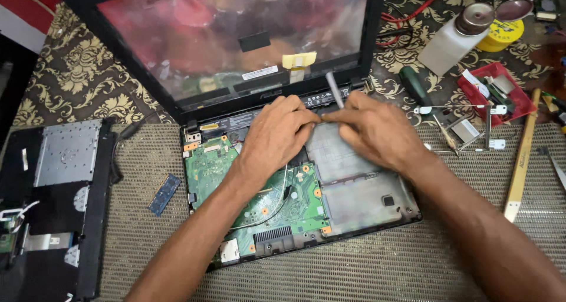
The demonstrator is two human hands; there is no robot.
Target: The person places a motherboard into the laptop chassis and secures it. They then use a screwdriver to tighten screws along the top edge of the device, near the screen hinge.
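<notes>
An opened laptop (354, 207) lies before me with its green motherboard (295, 207) exposed and its screen (236, 36) tilted back. My left hand (274, 137) rests on the board near the hinge, fingers curled down onto it. My right hand (377, 131) grips a slim grey tool (334, 89) that points up towards the hinge. Both hands meet at the laptop's rear edge, hiding what lies beneath the fingertips.
A removed laptop cover (53, 207) lies at the left, a small blue memory module (164, 194) beside it. At the right are a white bottle (451, 39), a green-handled screwdriver (415, 85), a red tray (495, 92), tweezers (471, 108) and a wooden-handled tool (522, 157).
</notes>
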